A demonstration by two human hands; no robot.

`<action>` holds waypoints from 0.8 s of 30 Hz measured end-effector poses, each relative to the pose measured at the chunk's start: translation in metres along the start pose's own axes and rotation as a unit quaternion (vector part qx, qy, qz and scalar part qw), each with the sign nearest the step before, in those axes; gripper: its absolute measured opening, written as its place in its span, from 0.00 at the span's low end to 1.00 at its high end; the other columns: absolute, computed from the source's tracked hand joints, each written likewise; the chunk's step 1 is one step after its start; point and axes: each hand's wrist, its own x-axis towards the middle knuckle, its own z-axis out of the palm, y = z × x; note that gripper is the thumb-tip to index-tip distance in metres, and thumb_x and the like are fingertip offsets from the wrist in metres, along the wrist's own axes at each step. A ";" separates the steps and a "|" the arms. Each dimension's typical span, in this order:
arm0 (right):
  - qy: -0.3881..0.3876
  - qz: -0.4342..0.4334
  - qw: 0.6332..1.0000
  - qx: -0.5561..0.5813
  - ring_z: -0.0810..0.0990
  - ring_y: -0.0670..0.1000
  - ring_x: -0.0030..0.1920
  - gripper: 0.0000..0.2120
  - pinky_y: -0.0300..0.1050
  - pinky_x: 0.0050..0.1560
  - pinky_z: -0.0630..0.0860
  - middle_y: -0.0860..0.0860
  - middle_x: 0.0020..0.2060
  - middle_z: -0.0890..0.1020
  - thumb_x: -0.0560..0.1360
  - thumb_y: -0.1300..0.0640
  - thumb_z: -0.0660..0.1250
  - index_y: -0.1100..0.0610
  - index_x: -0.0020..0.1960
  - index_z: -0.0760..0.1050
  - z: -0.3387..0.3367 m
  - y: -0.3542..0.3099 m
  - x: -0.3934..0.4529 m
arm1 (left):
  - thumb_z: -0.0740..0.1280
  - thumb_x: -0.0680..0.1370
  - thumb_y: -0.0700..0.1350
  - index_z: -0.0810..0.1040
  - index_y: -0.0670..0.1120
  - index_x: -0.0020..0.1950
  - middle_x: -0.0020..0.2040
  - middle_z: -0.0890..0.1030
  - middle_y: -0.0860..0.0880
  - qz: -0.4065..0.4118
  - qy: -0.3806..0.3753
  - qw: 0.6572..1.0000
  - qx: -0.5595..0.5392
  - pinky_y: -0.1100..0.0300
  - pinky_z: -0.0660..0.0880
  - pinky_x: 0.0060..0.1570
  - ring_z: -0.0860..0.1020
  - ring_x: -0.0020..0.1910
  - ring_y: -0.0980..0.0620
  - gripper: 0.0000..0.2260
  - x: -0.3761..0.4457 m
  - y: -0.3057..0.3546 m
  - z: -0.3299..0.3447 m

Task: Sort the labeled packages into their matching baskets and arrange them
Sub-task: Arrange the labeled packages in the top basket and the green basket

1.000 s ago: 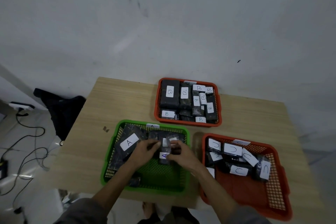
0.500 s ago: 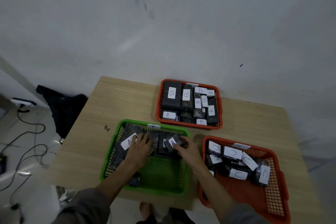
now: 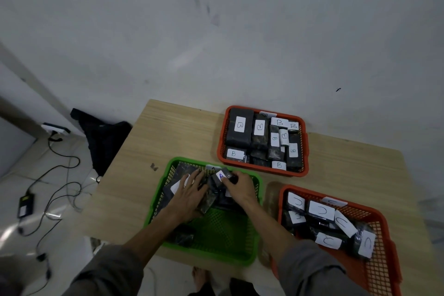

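In the green basket [image 3: 249, 256] on the worktop [image 3: 168, 142], the right hand [image 3: 239, 186] has its grip pinched on a dark package labeled A [image 3: 222, 176] at the far wall. The left hand [image 3: 189, 196] lies spread flat over neighbouring packages [image 3: 206, 202].
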 end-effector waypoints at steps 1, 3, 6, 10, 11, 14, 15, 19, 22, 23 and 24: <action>0.000 -0.001 1.000 0.003 0.83 0.51 0.49 0.18 0.52 0.56 0.80 0.52 0.52 0.85 0.76 0.46 0.72 0.57 0.60 0.81 -0.002 0.000 0.001 | 0.72 0.68 0.63 0.59 0.48 0.76 0.79 0.50 0.41 0.000 0.018 0.999 -0.033 0.40 0.48 0.74 0.48 0.78 0.39 0.43 -0.002 0.000 -0.003; 0.004 0.000 1.000 -0.013 0.81 0.52 0.58 0.22 0.53 0.60 0.78 0.51 0.57 0.82 0.77 0.41 0.69 0.55 0.62 0.79 -0.006 0.000 0.001 | 0.71 0.64 0.67 0.64 0.49 0.74 0.75 0.60 0.46 -0.022 0.065 0.988 -0.138 0.44 0.57 0.72 0.58 0.74 0.43 0.43 -0.008 0.000 -0.012; 0.051 -0.020 0.997 -0.053 0.76 0.53 0.62 0.25 0.50 0.64 0.74 0.51 0.63 0.76 0.78 0.37 0.64 0.54 0.65 0.76 -0.009 -0.002 0.002 | 0.74 0.63 0.65 0.73 0.54 0.66 0.60 0.77 0.57 -0.073 0.066 0.905 -0.413 0.56 0.73 0.61 0.75 0.59 0.57 0.35 -0.014 -0.004 -0.027; 0.049 -0.059 0.996 0.039 0.77 0.47 0.57 0.16 0.44 0.57 0.76 0.47 0.57 0.78 0.79 0.41 0.65 0.50 0.59 0.77 -0.013 -0.013 -0.001 | 0.68 0.77 0.55 0.80 0.50 0.58 0.46 0.85 0.52 -0.141 -0.011 0.750 -0.646 0.55 0.77 0.49 0.81 0.44 0.55 0.14 -0.014 -0.011 -0.035; 0.022 -0.063 0.995 0.069 0.78 0.46 0.55 0.13 0.39 0.53 0.75 0.45 0.54 0.79 0.79 0.42 0.66 0.49 0.57 0.78 -0.014 -0.018 -0.002 | 0.64 0.80 0.51 0.79 0.46 0.58 0.46 0.85 0.46 -0.168 -0.015 0.709 -0.685 0.51 0.77 0.47 0.80 0.40 0.52 0.12 -0.010 -0.012 -0.036; -0.073 -0.059 0.988 0.120 0.77 0.40 0.52 0.11 0.30 0.45 0.69 0.39 0.50 0.79 0.79 0.44 0.67 0.48 0.57 0.79 -0.018 -0.030 -0.004 | 0.54 0.84 0.47 0.75 0.43 0.62 0.52 0.83 0.36 -0.180 -0.040 0.586 -0.789 0.54 0.71 0.39 0.75 0.34 0.48 0.14 0.000 -0.012 -0.035; -0.097 -0.055 0.985 0.129 0.77 0.38 0.52 0.11 0.29 0.45 0.68 0.37 0.50 0.79 0.79 0.44 0.67 0.47 0.58 0.79 -0.018 -0.032 -0.005 | 0.52 0.84 0.48 0.74 0.43 0.63 0.50 0.84 0.35 -0.180 -0.045 0.567 -0.802 0.56 0.69 0.36 0.73 0.33 0.47 0.16 0.003 -0.012 -0.035; -0.144 -0.030 0.973 0.180 0.78 0.38 0.53 0.11 0.33 0.47 0.72 0.37 0.53 0.80 0.77 0.44 0.69 0.43 0.58 0.79 -0.022 -0.032 -0.006 | 0.51 0.83 0.50 0.75 0.40 0.61 0.42 0.84 0.37 -0.165 -0.080 0.571 -0.800 0.58 0.66 0.31 0.71 0.30 0.48 0.19 0.014 -0.007 -0.035; -0.150 -0.004 0.966 0.213 0.84 0.45 0.50 0.11 0.35 0.44 0.79 0.43 0.53 0.84 0.76 0.50 0.72 0.47 0.58 0.81 -0.030 -0.022 -0.007 | 0.55 0.83 0.56 0.77 0.44 0.59 0.42 0.84 0.40 -0.146 -0.105 0.636 -0.751 0.59 0.65 0.30 0.72 0.29 0.51 0.19 0.023 -0.002 -0.034; -0.150 0.007 0.964 0.220 0.85 0.48 0.50 0.10 0.37 0.44 0.80 0.45 0.53 0.84 0.76 0.51 0.72 0.48 0.58 0.81 -0.035 -0.017 -0.007 | 0.57 0.82 0.59 0.77 0.46 0.59 0.43 0.85 0.42 -0.140 -0.106 0.666 -0.725 0.61 0.67 0.30 0.72 0.29 0.53 0.20 0.025 -0.001 -0.034; -0.150 0.021 0.962 0.227 0.85 0.50 0.50 0.10 0.41 0.45 0.82 0.46 0.53 0.84 0.76 0.52 0.72 0.49 0.58 0.81 -0.041 -0.012 -0.007 | 0.58 0.80 0.62 0.77 0.48 0.59 0.44 0.85 0.43 -0.138 -0.099 0.693 -0.700 0.62 0.68 0.29 0.73 0.29 0.54 0.21 0.026 0.001 -0.033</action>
